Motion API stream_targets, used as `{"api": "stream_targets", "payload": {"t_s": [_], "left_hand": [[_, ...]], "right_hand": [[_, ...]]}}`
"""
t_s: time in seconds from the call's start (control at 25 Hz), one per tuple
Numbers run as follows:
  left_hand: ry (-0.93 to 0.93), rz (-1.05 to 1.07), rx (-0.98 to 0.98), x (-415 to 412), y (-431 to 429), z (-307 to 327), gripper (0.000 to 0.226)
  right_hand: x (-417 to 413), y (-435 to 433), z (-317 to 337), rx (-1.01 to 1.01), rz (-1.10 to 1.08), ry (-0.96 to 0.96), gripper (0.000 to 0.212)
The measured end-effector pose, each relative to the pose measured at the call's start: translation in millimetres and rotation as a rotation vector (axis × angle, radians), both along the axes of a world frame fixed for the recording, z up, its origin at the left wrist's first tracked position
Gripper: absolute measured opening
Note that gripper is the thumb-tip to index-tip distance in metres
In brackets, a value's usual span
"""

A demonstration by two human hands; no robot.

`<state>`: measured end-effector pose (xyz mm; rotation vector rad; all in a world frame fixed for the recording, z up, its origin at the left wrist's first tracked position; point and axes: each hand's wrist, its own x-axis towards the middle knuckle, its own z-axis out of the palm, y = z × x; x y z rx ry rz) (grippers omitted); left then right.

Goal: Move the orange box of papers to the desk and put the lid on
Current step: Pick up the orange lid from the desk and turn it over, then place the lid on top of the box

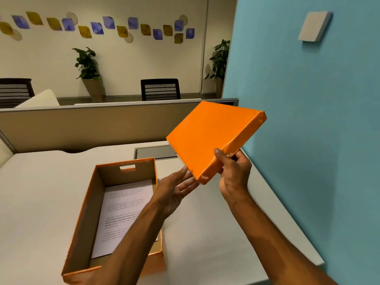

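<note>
The orange box (82, 219) stands open on the white desk (205, 243), with printed papers (125, 210) lying flat inside it. The orange lid (211, 136) is held tilted in the air, to the right of and above the box. My right hand (232, 171) grips the lid's near edge, thumb on top. My left hand (176, 188) is open with spread fingers, its fingertips touching the lid's lower corner; my left forearm crosses over the box's near right corner.
A beige partition (82, 124) runs along the desk's far edge, and a blue wall (308, 120) stands close on the right. A grey cable hatch (156, 152) sits in the desk behind the box. Chairs and potted plants are beyond the partition.
</note>
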<state>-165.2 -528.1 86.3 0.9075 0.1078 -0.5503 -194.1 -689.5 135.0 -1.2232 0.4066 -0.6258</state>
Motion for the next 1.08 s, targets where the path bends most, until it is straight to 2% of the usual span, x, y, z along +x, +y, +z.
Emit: {"api": "stream_targets", "payload": {"t_s": [0.12,0.28,0.52,0.64,0.8,0.92,1.08], "left_hand": [[0.059,0.04,0.064,-5.3,-8.8,1.1,0.041],[0.103,0.027,0.081,-14.7,-16.6,0.3,0.037],[0.014,0.076,0.182,-20.8,-13.3,6.2,0.053],[-0.082,0.107,0.263,-17.0,8.9,11.6,0.066],[-0.173,0.12,0.452,-12.5,50.4,11.6,0.063],[-0.209,0.133,0.551,-13.3,79.2,9.7,0.058],[-0.251,0.127,0.65,-15.2,114.2,12.2,0.054]], "right_hand": [[-11.8,-14.5,-10.6,0.039,0.094,-0.023,0.038],[-22.0,-28.8,-16.2,0.035,0.193,-0.031,0.054],[-31.3,-46.5,-22.7,0.128,0.31,-0.048,0.082],[-32.9,-61.8,-22.5,0.265,0.363,-0.105,0.07],[-31.4,-80.5,-23.3,0.334,0.349,-0.068,0.041],[-27.0,-84.1,-32.6,0.273,0.353,0.017,0.032],[-20.1,-70.1,-46.8,0.12,0.44,0.14,0.037]]}}
